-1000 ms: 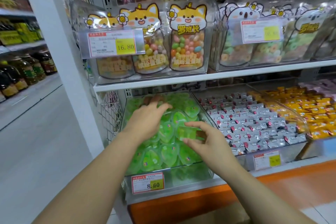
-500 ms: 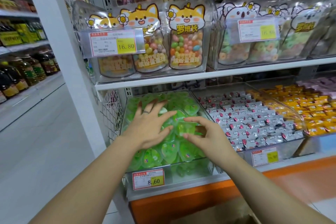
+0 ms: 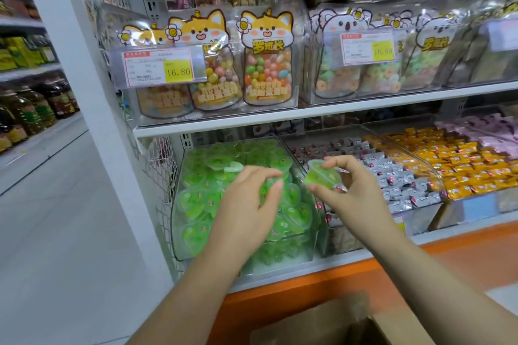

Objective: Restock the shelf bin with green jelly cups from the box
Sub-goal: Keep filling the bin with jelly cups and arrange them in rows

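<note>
Pinching one small green plastic jelly cup point(image 3: 322, 176) between thumb and fingertips, my right grip point(image 3: 353, 199) hovers above the divide between the clear plastic shelf bin point(image 3: 177, 221) and the neighbouring clear bin of silver-wrapped sweets point(image 3: 398, 176). My left grip point(image 3: 246, 213) hangs over the heap of green jelly cups point(image 3: 201, 199) that fills the shelf bin, fingers loosely curved, with nothing between them that I can see. The brown cardboard box point(image 3: 336, 322) sits at the bottom of the view, below the orange shelf base; its contents are hidden. To do this step well, I would carry the cup left until it is plainly over the green heap before letting go, since a release from here could send it among the silver sweets. The bin looks nearly full, so I judge it wiser to set the cup into a hollow towards the back than to drop it. The left grip could rest flat on the front cups to stop them sliding over the low front wall.
</note>
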